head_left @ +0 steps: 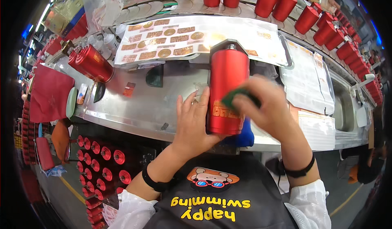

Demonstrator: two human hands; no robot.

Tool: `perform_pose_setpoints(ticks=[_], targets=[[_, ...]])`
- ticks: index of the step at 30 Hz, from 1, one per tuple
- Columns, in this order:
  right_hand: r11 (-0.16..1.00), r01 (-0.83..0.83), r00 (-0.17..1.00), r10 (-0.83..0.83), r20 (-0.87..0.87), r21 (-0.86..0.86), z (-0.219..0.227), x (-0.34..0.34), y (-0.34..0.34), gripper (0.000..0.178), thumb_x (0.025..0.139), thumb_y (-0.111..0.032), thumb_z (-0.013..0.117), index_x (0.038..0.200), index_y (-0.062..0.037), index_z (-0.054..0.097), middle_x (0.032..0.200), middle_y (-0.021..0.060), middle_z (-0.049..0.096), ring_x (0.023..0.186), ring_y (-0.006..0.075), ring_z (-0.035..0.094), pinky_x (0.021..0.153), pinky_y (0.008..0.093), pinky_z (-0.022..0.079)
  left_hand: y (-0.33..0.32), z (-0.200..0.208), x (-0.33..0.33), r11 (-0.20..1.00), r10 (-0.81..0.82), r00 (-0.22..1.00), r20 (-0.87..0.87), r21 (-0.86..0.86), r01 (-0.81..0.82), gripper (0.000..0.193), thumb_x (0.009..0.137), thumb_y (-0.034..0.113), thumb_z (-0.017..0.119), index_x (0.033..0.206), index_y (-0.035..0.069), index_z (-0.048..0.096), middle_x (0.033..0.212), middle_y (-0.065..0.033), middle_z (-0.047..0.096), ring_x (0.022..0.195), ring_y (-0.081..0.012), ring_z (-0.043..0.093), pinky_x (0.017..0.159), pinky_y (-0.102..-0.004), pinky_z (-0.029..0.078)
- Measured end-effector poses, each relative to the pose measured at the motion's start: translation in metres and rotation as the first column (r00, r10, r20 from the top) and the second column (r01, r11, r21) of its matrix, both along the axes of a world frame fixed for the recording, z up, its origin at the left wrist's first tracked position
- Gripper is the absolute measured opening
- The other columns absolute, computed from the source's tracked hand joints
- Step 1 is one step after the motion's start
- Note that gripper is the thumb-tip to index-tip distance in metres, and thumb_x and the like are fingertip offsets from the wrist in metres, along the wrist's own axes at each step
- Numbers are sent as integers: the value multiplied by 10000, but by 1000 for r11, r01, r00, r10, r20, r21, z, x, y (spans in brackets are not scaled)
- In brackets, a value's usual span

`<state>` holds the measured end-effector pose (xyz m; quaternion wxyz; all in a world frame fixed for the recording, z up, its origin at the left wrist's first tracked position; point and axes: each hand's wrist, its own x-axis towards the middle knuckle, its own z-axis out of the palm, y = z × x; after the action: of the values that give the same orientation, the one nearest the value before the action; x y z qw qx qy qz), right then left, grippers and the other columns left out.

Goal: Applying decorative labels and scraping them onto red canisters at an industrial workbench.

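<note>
A red metallic cylinder bottle [230, 78] with a bare threaded neck lies in front of me, its neck end against a black angular holder [235, 42]. My left hand [194, 122] braces it along its left side near the base, thumb under the bottom end and the other fingers apart. In my right hand [265, 102], slightly blurred, is a dark green scraper [241, 95]. It presses on the bottle just above a gold decal [220, 109], partly covering it. Something blue [246, 134] sits under the base.
Gold decals dot a white sheet [163, 45] beyond the bottle. Another green scraper [154, 76] and a small red-gold piece [129, 89] lie on the steel bench [134, 110]. Red bottles [92, 63] stand left; several more line the curved conveyor [171, 9]. A sink [345, 106] is at right.
</note>
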<state>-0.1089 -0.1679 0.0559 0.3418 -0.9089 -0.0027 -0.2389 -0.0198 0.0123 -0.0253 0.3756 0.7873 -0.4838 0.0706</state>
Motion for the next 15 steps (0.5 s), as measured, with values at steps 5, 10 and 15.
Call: perform_pose_setpoints(ticks=[5,10,15], targets=[[980,-201,979,201,-32,1,6,4,6,130,775,-55,691,866,-31,601,792,148,606,718,357,600,632,439,466,0,9,3,995,20,993,116,92,-31,1050,649,481,825,1438,-20,346,1355,-183,489,1234,-377,439,1082,-633,180],[884,4,976,98,194,-467,-6,-8,-4,223,678,-66,697,886,-124,639,777,22,541,726,211,537,722,354,390,1,6,3,998,20,993,113,50,-26,1027,654,467,825,1428,-23,361,1333,-180,513,1222,-376,453,1075,-639,185],[916,-205,960,256,109,-345,2,-21,-11,203,672,-79,692,859,-134,635,833,-4,532,753,189,518,758,349,378,1,5,3,999,4,991,133,44,-10,1002,668,444,823,1424,-31,368,1320,-180,531,1196,-382,480,1073,-633,196]])
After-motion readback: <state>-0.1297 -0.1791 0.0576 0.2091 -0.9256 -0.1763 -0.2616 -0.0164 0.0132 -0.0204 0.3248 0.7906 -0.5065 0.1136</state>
